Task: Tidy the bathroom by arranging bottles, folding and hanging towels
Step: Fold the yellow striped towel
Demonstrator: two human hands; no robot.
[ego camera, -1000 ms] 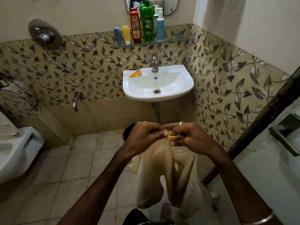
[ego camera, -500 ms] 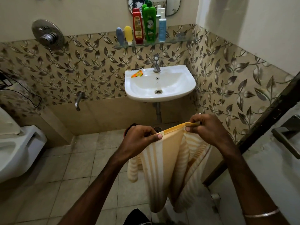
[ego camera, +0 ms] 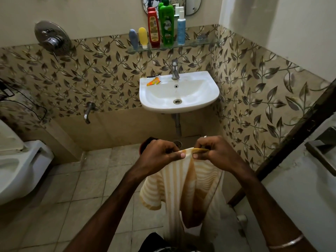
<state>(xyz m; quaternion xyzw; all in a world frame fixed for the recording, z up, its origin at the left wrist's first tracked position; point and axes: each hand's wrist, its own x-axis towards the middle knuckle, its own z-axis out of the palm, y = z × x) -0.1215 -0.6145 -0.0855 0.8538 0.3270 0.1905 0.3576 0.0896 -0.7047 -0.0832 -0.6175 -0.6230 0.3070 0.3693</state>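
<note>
A cream and yellow striped towel (ego camera: 183,186) hangs in folds in front of me, above the tiled floor. My left hand (ego camera: 160,153) and my right hand (ego camera: 212,151) pinch its top edge, close together, thumbs almost meeting. On a glass shelf (ego camera: 203,41) above the sink stand several bottles in a row: a blue-grey tube (ego camera: 133,38), a yellow tube (ego camera: 142,36), a red bottle (ego camera: 153,27), a tall green bottle (ego camera: 167,22) and a white and blue spray bottle (ego camera: 181,26).
A white wall sink (ego camera: 209,99) with a chrome tap (ego camera: 175,70) holds an orange sachet (ego camera: 153,82) on its rim. A toilet (ego camera: 20,168) stands at the left, a door with a handle (ego camera: 323,150) at the right. A shower valve (ego camera: 51,40) and spout (ego camera: 87,113) are on the left wall.
Half a second ago my hands held the towel's top edge stretched apart; now they have come back together and the towel hangs bunched between them.
</note>
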